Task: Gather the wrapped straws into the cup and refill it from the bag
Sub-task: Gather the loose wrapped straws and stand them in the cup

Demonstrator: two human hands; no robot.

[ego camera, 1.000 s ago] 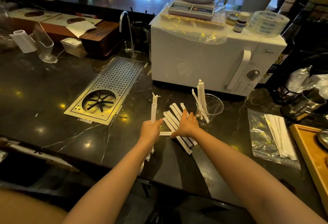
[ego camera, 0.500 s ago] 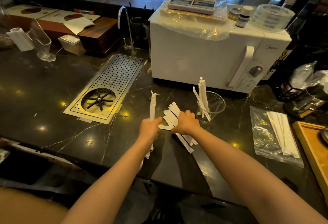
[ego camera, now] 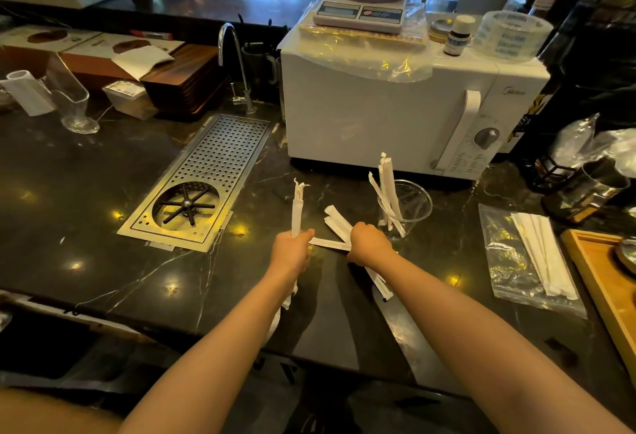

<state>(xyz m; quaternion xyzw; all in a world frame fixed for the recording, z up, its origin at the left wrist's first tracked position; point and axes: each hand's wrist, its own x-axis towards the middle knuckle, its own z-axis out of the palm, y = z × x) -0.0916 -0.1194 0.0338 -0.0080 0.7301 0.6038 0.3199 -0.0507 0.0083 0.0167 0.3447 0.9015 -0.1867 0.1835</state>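
Note:
My left hand is closed around an upright bundle of white wrapped straws. My right hand is closed on several loose wrapped straws lying on the dark counter, just left of a clear plastic cup. The cup stands upright and holds several wrapped straws leaning to the left. A clear plastic bag with more wrapped straws inside lies flat on the counter to the right.
A white microwave with a scale on top stands behind the cup. A steel rinser tray and tap are to the left. A wooden tray sits at the right edge, with a glass pot behind it.
My right hand has gone from lying flat on the loose straws to closing around them and has drawn them together. My left hand keeps holding its bundle upright.

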